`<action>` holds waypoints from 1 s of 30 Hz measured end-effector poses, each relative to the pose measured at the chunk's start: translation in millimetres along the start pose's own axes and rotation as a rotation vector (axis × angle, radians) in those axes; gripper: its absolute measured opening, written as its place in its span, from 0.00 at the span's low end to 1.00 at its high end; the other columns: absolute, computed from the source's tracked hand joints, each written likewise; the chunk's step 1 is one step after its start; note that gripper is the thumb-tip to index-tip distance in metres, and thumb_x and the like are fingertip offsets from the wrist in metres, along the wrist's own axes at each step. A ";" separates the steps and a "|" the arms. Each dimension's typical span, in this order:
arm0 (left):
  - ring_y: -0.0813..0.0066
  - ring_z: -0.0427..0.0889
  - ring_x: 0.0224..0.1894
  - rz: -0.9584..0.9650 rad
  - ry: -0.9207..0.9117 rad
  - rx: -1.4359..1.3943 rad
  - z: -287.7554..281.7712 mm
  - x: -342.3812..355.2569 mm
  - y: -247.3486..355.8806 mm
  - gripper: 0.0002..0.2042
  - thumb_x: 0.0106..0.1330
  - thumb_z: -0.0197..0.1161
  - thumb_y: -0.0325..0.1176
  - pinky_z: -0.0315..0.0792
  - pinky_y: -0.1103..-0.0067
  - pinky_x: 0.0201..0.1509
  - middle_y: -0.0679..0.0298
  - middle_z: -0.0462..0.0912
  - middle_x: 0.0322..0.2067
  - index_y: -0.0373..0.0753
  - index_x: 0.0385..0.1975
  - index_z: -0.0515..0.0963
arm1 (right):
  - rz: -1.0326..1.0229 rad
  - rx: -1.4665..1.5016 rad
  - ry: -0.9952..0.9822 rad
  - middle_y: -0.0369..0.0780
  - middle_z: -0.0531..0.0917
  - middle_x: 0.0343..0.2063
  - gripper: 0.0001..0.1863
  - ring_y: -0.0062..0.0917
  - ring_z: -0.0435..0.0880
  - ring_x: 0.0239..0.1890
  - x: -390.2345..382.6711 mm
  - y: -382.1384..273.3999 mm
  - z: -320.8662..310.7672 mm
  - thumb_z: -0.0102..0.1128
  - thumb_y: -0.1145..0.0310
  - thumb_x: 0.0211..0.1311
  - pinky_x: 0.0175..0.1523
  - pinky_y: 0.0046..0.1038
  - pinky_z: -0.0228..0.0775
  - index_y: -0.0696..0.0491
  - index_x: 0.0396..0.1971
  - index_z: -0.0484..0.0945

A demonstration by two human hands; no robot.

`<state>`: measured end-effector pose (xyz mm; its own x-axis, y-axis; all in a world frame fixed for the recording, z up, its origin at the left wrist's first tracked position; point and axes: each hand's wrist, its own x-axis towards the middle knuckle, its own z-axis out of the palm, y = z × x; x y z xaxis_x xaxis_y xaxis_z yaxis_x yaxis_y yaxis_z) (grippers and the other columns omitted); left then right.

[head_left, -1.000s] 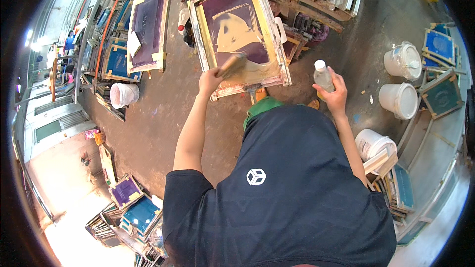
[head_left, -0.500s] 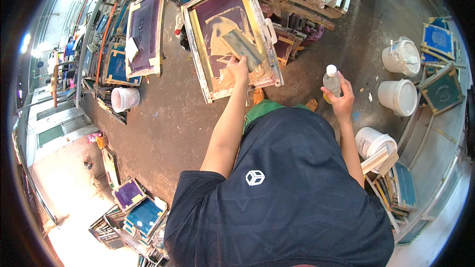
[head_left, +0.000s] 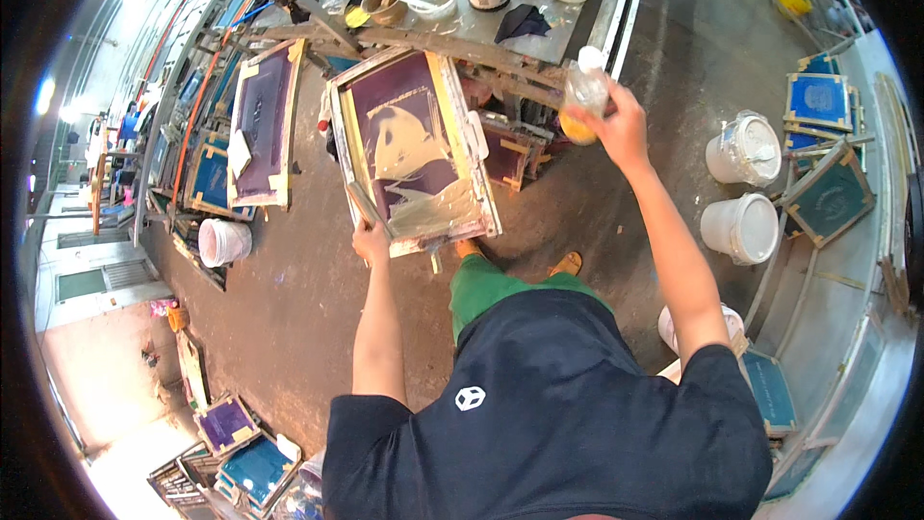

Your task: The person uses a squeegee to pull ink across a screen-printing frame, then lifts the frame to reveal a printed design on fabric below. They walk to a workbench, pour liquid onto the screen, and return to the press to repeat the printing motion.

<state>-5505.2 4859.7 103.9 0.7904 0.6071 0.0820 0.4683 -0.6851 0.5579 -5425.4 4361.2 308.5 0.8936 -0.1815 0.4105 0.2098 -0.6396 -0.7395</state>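
in the head view, we find the left hand closed on a squeegee at the lower left corner of the framed screen, beside the tabletop's near edge; a slackened grip could, we judge, smear the tan layer. the right hand grips a clear bottle, yellow at its base; knocking the tabletop's near right corner could spill it. a pale handle leans from the white tub; the lidded bucket's contents are hidden.

Left hand: moved from over the purple, wood-framed screen to its near-left corner.
Flat grey-brown scraper: turned edge-on.
Right hand: swung forward with the clear, white-capped plastic bottle toward the grey worktable's near-right corner.
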 end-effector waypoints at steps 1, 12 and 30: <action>0.55 0.85 0.30 -0.003 -0.016 0.031 5.1 -7.4 8.6 0.15 0.54 0.67 0.35 0.75 0.64 0.36 0.54 0.86 0.27 0.39 0.42 0.85 | -0.004 0.039 0.023 0.44 0.87 0.38 0.39 0.30 0.85 0.36 29.0 7.9 10.4 0.81 0.48 0.45 0.41 0.31 0.77 0.55 0.55 0.79; 0.87 0.67 0.25 -0.141 -0.289 -0.680 9.4 5.3 62.7 0.08 0.63 0.67 0.31 0.62 0.82 0.28 0.73 0.75 0.22 0.32 0.32 0.80 | 0.088 0.043 0.177 0.42 0.89 0.38 0.32 0.32 0.88 0.43 161.5 67.2 132.2 0.82 0.51 0.44 0.49 0.34 0.76 0.55 0.46 0.82; 0.71 0.84 0.38 -0.590 -0.527 -0.995 43.4 90.6 -65.9 0.29 0.67 0.65 0.56 0.77 0.74 0.42 0.59 0.85 0.38 0.28 0.44 0.80 | 0.448 -0.195 -0.047 0.44 0.81 0.36 0.34 0.37 0.81 0.39 -67.0 62.7 298.4 0.74 0.57 0.54 0.49 0.37 0.73 0.58 0.57 0.73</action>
<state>-5447.3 4942.4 38.7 0.7313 0.3262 -0.5990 0.4848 0.3692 0.7929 -5353.7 4556.2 75.4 0.8967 -0.4401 0.0468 -0.2737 -0.6346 -0.7227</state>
